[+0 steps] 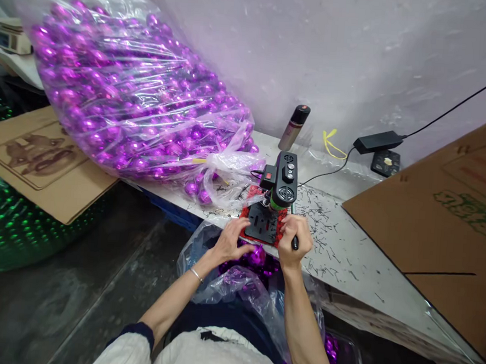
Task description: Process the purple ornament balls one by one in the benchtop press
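Note:
A small black bench press [286, 179] with a flat slotted base plate [261, 222] stands at the table's front edge, in front of me. My right hand [295, 241] is wrapped round the press's black-tipped lever [294, 243] on its right side. On the other side, my left hand [231, 240] has its thumb and fingers apart, fingertips by the plate's left edge. Just below its thumb is a shiny purple ball [257, 255], above an open clear plastic bag [237, 283] of purple balls in front of my body. Red material [282, 220] surrounds the base plate.
A big clear bag of purple balls [149, 94] leans at the left. Behind the press stand a spray can [294, 127] and a black power adapter [378, 142]. Small dark bits [322, 225] litter the table. Cardboard boxes [442, 216] are at right; flattened cardboard [42, 159] lies left.

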`<state>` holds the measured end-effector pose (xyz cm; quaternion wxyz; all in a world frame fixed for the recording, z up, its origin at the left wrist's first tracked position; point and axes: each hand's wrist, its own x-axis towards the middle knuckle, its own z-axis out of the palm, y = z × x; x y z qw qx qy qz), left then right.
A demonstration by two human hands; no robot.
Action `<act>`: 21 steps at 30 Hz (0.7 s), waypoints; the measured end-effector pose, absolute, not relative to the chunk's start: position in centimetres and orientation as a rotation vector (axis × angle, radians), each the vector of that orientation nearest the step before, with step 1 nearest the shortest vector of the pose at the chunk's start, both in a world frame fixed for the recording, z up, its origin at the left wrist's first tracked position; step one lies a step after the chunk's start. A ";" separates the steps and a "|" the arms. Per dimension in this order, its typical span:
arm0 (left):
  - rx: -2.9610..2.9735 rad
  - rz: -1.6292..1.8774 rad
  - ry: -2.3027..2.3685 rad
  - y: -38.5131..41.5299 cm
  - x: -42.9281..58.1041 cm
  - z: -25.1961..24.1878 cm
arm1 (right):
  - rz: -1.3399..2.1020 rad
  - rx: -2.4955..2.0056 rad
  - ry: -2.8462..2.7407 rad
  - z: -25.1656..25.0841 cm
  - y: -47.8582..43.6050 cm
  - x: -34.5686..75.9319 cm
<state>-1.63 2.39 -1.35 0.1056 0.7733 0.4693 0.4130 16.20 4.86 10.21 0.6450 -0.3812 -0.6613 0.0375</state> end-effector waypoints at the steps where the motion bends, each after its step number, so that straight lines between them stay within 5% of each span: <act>1: 2.247 1.224 1.495 3.8 -2.5 -0.7 | 0.083 -0.858 -1.504 10.0 4.8 16.2; 7: 1.888 0.819 2.324 15.4 -8.4 4.4 | 0.072 -0.834 -1.520 9.8 4.8 16.2; 11: 1.865 0.422 2.314 19.1 -10.7 6.2 | 0.047 -0.839 -1.535 10.0 4.7 16.1; 17: 1.882 0.402 2.205 18.3 -11.1 7.2 | 0.011 -0.839 -1.564 10.2 4.6 16.1; 21: 1.620 0.886 1.764 14.5 -10.1 6.7 | -0.004 -0.839 -1.583 10.0 4.7 16.2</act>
